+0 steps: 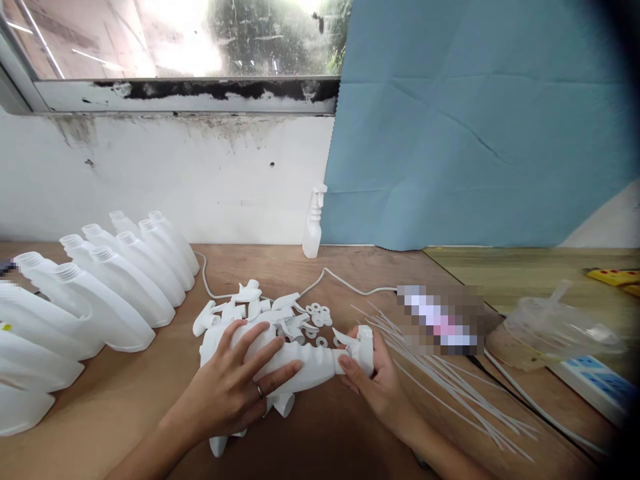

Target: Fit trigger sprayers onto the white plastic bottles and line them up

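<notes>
A white spray bottle [305, 367] lies sideways between my hands, its neck toward the right. My left hand [235, 380], with a ring on one finger, is wrapped over the bottle's body. The fingers of my right hand [373, 373] are closed round the white trigger head [361, 347] at the bottle's neck. Behind and under the bottle lies a pile of loose white trigger heads [253, 303]. Small white rings [319, 315] lie beside that pile. Part of the pile is hidden by my left hand and the bottle.
Open white bottles [125, 287] stand in rows at the left. One spray bottle [313, 230] stands upright by the wall. Thin white tubes [440, 367] lie at the right, near a pixelated object [440, 320], cables and a clear plastic cup [540, 327].
</notes>
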{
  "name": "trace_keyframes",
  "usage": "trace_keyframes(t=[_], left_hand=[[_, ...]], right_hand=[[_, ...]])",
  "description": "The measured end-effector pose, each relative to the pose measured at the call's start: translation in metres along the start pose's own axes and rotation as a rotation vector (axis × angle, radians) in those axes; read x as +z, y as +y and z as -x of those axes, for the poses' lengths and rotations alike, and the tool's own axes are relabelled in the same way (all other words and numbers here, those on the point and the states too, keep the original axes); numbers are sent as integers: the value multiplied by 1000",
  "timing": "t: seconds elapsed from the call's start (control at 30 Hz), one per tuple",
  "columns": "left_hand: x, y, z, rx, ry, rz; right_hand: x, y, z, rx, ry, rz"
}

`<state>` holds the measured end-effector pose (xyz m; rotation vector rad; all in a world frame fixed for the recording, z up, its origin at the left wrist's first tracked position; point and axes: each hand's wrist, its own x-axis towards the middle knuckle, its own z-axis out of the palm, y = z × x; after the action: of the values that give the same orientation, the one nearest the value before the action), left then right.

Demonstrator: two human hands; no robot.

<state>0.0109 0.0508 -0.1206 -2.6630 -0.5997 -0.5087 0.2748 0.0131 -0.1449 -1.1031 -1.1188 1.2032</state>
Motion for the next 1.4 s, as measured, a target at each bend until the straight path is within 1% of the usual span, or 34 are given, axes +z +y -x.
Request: trace_keyframes(t=[0.1, 0.17, 0.33, 0.43, 0.53, 0.63, 0.73, 0.83, 1.0, 1.1, 1.4], left_hand=[[-1, 0, -2, -6, -3, 43], [-1, -1, -2, -4, 0, 36], [0, -3, 0, 10, 46, -31], [1, -2, 1, 11, 65, -41], [2, -2, 1, 7, 64, -37], [3, -3, 1, 2, 85, -36], [4, -4, 2, 5, 99, -37], [3, -3, 2, -1, 84, -13], [1, 1, 1, -14, 51, 53], [2, 3, 1, -7, 58, 69], [4, 4, 0, -5, 82, 37]], right_hand=[[1, 5, 1, 5, 61, 16], [0, 7, 1, 2, 73, 14], [1, 2, 0, -38, -29, 8], [5, -3, -1, -12, -20, -30], [7, -2, -2, -2, -3, -47], [4, 1, -3, -15, -38, -41], [-1, 3, -2, 8, -52, 5], [-3, 1, 0, 26, -26, 24], [-2, -1, 3, -38, 9, 0], [-1, 0, 3, -50, 7, -20], [4, -5, 4, 36, 57, -78]])
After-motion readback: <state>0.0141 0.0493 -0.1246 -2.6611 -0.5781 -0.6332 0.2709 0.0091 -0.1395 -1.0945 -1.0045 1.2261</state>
